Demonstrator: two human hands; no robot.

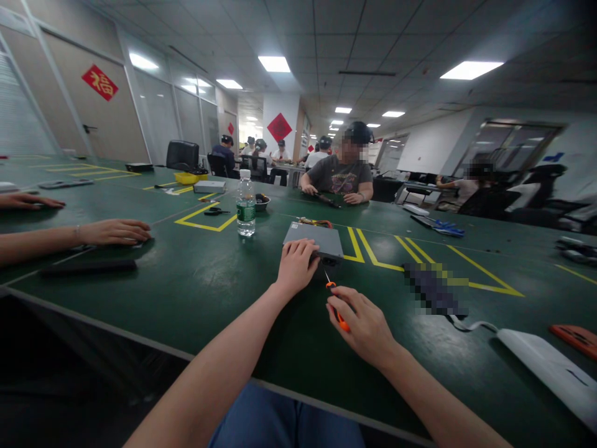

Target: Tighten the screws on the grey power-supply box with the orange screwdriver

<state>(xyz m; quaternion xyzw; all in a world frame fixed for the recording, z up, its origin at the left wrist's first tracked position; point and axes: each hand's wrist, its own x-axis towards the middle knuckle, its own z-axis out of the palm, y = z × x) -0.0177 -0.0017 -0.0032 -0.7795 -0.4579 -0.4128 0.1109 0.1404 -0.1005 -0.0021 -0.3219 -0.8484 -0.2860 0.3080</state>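
Observation:
A grey metal computer power supply (330, 238) lies on the green table, with colored wires at its far side and a black socket on the face toward me. My left hand (296, 264) grips its left front corner, fingers on the top and thumb at the front. In my right hand (366, 323) is a screwdriver with an orange and black handle (343, 322). Its thin shaft points up at the power supply's front face, just below the socket. Whether the tip touches the metal, I cannot tell.
A water bottle (245, 208) stands left of the power supply, a small bowl (262, 201) behind it. Another person's hand (114, 232) rests at the left. At right lie a white device (545, 367) with a cable and an orange phone (576, 339). A co-worker (342, 171) sits opposite.

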